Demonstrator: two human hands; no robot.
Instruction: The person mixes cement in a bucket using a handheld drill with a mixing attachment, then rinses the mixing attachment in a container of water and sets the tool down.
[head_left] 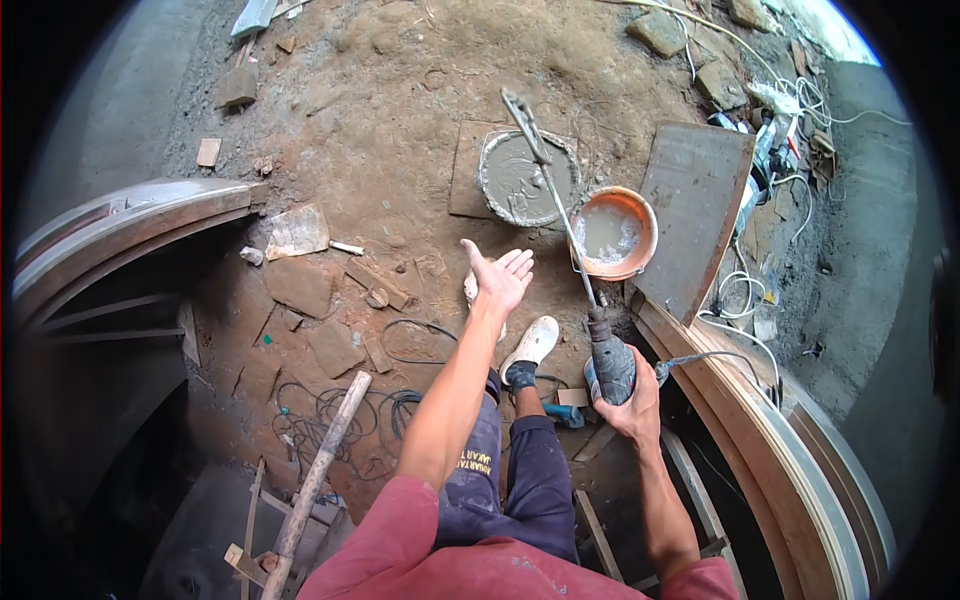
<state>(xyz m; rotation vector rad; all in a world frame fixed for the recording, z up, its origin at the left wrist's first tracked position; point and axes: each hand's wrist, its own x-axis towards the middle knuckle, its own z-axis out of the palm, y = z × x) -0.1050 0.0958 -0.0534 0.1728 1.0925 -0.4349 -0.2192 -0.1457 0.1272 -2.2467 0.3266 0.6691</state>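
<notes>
My left hand [503, 281] is held out in front of me, palm up, with its fingers spread and nothing in it. My right hand [634, 402] grips the body of a power drill [612, 362]. From the drill a long mixing rod [553, 185] points forward, its paddle end above a bucket of grey wet mortar [529, 178]. That bucket stands on a flat board [466, 170]. Beside it, under the rod's right side, is an orange bucket [648, 240] with cloudy water in it.
Curved wooden frames [140, 215] flank both sides, the right one [760, 440] near the drill cable. A large grey board [697, 200] leans by the orange bucket. Loose cables [320, 425], stones, a wooden pole [318, 480] and a teal tool [565, 414] lie near my feet.
</notes>
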